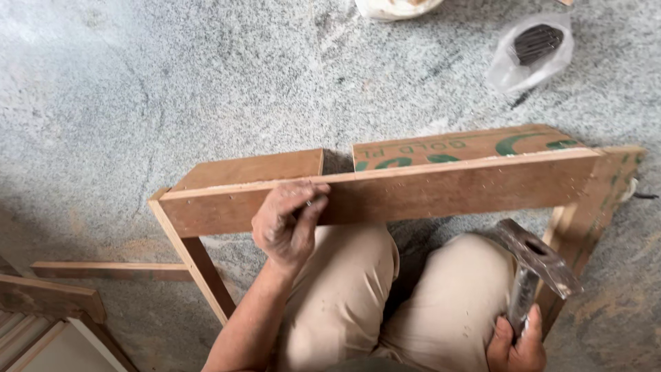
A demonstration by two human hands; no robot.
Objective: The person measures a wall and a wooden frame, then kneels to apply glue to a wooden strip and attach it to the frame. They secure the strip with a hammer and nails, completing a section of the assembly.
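Pinched in the left hand [286, 224], seemingly a nail is steadied against the plywood frame [385, 196], while a hammer [533, 265] is gripped ready by the right hand [516, 344].

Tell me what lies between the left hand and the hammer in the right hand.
In the head view, the person's knees in beige trousers fill the stretch between the left hand, pinching a nail against the wooden frame, and the hammer in the right hand.
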